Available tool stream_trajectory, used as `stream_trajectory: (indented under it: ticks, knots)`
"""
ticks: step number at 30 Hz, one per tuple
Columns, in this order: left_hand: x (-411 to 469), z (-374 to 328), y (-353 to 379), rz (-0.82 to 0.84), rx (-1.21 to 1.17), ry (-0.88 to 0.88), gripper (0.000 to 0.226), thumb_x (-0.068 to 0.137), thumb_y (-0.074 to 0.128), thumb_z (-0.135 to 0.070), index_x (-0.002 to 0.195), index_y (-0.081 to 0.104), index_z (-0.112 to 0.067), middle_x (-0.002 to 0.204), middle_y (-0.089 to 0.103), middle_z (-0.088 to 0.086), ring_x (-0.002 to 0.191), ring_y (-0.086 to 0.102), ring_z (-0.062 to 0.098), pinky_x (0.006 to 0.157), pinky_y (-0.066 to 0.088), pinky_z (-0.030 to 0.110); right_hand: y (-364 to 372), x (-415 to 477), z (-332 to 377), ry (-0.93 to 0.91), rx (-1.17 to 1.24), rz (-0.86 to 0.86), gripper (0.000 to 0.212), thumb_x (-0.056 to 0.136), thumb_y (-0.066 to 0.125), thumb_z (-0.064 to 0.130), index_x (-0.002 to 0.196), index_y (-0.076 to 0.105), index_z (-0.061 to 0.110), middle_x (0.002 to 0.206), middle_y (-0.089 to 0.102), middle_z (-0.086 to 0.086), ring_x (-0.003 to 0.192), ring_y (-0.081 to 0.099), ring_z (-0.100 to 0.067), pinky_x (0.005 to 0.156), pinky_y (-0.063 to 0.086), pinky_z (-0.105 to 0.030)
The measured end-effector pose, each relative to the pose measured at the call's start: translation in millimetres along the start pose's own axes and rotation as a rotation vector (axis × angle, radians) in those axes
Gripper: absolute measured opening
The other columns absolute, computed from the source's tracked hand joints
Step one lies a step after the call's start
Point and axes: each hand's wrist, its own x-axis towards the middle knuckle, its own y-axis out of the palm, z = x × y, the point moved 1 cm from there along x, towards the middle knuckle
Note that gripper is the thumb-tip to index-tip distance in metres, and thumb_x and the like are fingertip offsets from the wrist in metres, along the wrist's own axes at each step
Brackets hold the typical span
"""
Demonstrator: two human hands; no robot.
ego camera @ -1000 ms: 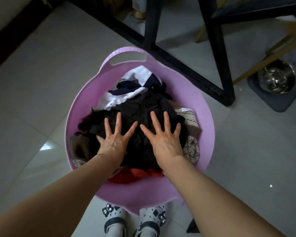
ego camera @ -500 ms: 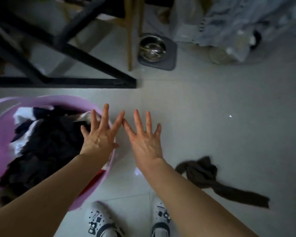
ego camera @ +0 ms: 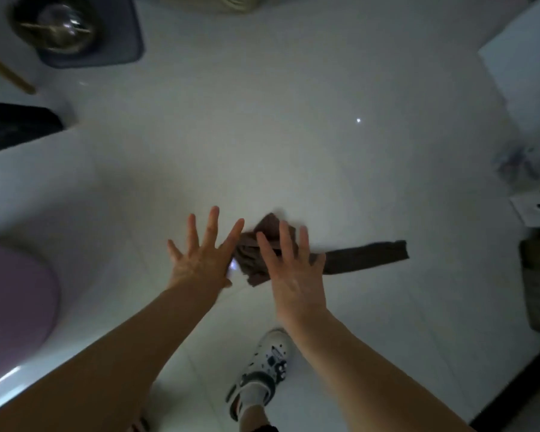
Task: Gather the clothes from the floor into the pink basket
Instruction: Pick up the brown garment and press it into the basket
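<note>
A dark brown garment (ego camera: pixel 365 256) lies on the pale tiled floor, bunched at its left end with a long strip stretching right. My left hand (ego camera: pixel 200 257) hovers at the bunch's left side, fingers spread, holding nothing. My right hand (ego camera: pixel 293 269) is over the bunched part, fingers apart, also holding nothing, and covers some of the cloth. Only the outer wall of the pink basket (ego camera: pixel 16 307) shows at the left edge; its contents are out of view.
A steel bowl (ego camera: pixel 60 26) on a grey mat sits at the top left beside a black frame leg (ego camera: pixel 16 126). Boxes and clutter (ego camera: pixel 536 157) line the right edge. My white shoe (ego camera: pixel 262 369) stands on the floor below my hands.
The view has swung right, away from the basket. Both open hands left the clothes pile and now hang over the brown garment on the floor.
</note>
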Motion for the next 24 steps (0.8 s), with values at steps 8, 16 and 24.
stream_trajectory:
  ticks: [8,16,24]
  knots:
    - [116.9,-77.2,87.4,0.038,0.178,0.089,0.119,0.075,0.066,-0.06,0.138,-0.033,-0.041,0.15,-0.038,0.009,0.139,-0.022,0.047,0.104,0.024,0.071,127.2,38.4,-114.3,0.177,0.089,0.184,0.111,0.079,0.076,0.035,0.148,-0.011,0.038,0.158,-0.017,-0.012,0.143,-0.008,-0.045,0.103,0.027,-0.071]
    - [239.6,-53.4,231.2,0.009,0.189,0.075,0.12,0.064,0.071,-0.066,0.141,-0.02,-0.052,0.153,-0.031,0.007,0.139,-0.017,0.049,0.097,0.025,0.075,293.3,143.0,-99.6,0.181,0.278,0.225,0.107,0.073,0.08,0.041,0.146,0.002,0.051,0.159,-0.02,-0.003,0.141,-0.016,-0.046,0.1,0.019,-0.078]
    - [269.7,-49.4,275.0,-0.096,-0.056,0.192,0.032,0.089,0.052,-0.024,0.121,0.056,-0.023,0.135,0.045,0.007,0.11,0.048,0.038,0.093,0.043,0.041,360.1,161.4,-69.1,0.335,0.563,0.001,0.017,0.093,0.051,0.015,0.103,0.064,0.018,0.13,0.046,-0.015,0.106,0.052,-0.04,0.088,0.041,-0.033]
